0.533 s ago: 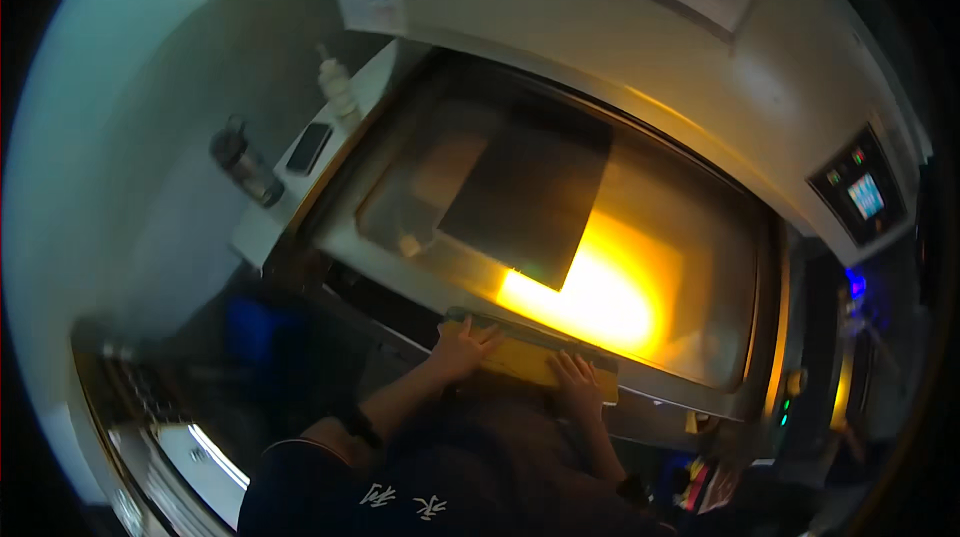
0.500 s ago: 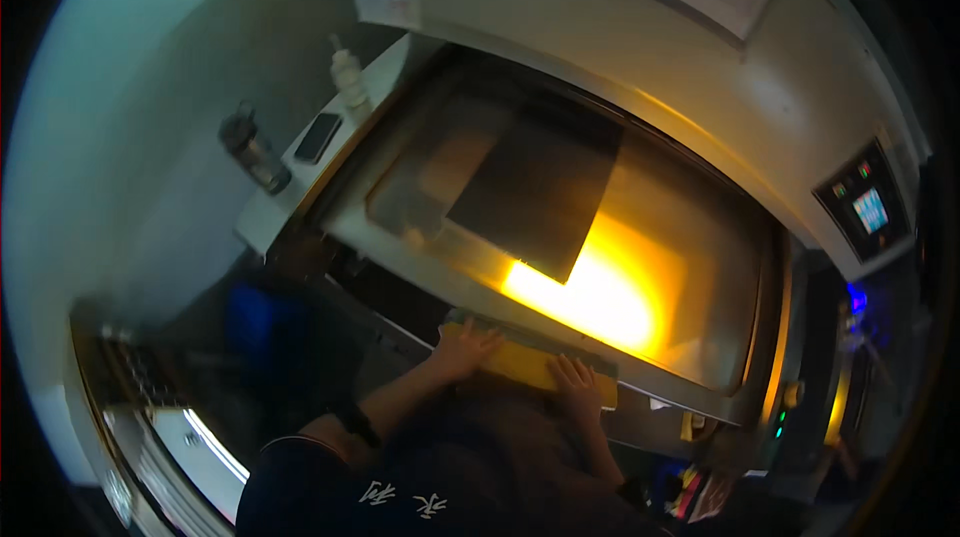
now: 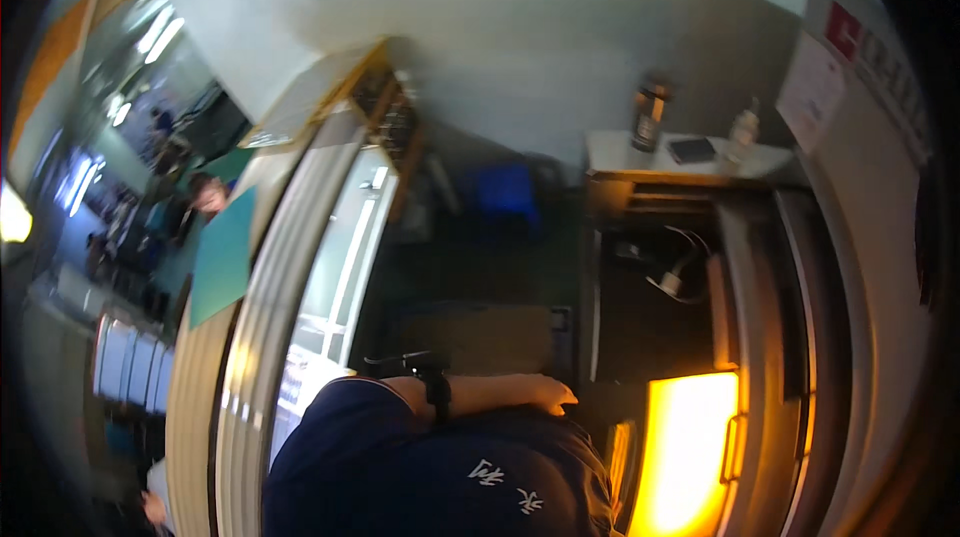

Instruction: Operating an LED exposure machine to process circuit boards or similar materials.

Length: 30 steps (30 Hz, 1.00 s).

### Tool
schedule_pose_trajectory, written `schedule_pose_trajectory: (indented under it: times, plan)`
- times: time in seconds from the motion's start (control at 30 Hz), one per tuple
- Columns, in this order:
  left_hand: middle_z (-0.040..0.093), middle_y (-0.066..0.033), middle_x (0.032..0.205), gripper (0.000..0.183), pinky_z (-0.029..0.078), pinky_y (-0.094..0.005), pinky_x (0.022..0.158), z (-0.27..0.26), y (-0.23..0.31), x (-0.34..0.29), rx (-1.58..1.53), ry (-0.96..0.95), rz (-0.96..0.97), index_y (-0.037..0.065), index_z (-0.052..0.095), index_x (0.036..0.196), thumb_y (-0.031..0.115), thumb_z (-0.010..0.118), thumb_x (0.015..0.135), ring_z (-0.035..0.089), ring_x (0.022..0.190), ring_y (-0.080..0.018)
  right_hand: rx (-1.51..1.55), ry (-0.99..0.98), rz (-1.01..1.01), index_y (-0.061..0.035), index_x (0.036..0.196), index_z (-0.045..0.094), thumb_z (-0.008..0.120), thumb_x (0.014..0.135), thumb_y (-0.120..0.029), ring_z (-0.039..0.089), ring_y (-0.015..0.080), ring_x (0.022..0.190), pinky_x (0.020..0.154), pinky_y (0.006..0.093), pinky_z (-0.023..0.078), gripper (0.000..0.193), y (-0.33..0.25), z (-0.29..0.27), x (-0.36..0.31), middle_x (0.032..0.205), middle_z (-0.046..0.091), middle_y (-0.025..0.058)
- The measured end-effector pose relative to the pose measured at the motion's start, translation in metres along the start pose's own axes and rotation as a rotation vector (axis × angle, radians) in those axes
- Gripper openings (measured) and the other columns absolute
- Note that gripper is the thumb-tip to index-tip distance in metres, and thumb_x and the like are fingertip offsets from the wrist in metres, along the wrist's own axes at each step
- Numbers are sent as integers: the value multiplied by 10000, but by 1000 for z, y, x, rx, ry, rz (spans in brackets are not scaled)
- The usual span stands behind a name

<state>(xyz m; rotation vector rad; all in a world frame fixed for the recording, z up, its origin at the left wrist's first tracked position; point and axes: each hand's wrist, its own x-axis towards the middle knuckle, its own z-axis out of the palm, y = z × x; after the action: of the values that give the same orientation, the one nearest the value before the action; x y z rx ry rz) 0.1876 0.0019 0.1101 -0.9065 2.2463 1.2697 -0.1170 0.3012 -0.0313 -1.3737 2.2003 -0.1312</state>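
Note:
My left hand [image 3: 550, 394] is at the end of my forearm, which reaches rightward across my dark shirt and wears a black wristband [image 3: 437, 389]. The hand is blurred and its fingers are hard to make out. I see nothing plainly held in it. To its right glows a bright yellow lit surface [image 3: 690, 452], low on the machine. Above that, a dark open recess [image 3: 655, 322] holds a loose white cable [image 3: 671, 283]. My right hand does not show.
A white shelf [image 3: 610, 152] carries a dark bottle [image 3: 650, 117], a phone [image 3: 691, 150] and a white squeeze bottle [image 3: 741, 137]. A blue stool [image 3: 503, 195] stands by the wall. Left are a ridged pale frame [image 3: 262, 337], a teal sheet [image 3: 222, 262] and a person [image 3: 208, 195].
My view has swung left, away from the machine's lit tabletop. Both hands rested on a yellow block at its front edge; now that block and my right hand are out of sight.

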Motion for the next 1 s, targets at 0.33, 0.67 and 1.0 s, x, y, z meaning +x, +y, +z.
schedule_pose_trajectory:
  times: [0.33,0.67,1.0]
  plan:
    - [581,-166,1309,603,454,-475,980,-6,-50,-17,126,-266,-108,66,477,1396,420,582,920,561,1176,-335,-525,211,236,-163,1509,323,534,948,-413,317,343,1419,1115,545,305,650,-5,21,72,1543,331,142]
    - [679,-148,1122,561,501,-456,866,-128,-91,-12,172,-73,74,96,510,1374,413,585,917,645,998,-317,-70,1011,249,-51,1423,392,613,881,-324,251,331,1433,1174,519,175,646,-124,-135,126,1527,297,178]
    - [691,-133,1114,521,492,-398,916,-235,-216,-36,26,-11,120,40,558,1320,326,620,889,638,1068,-295,30,281,873,-13,897,697,739,745,-468,654,365,906,843,455,504,482,-266,-146,53,898,686,189]
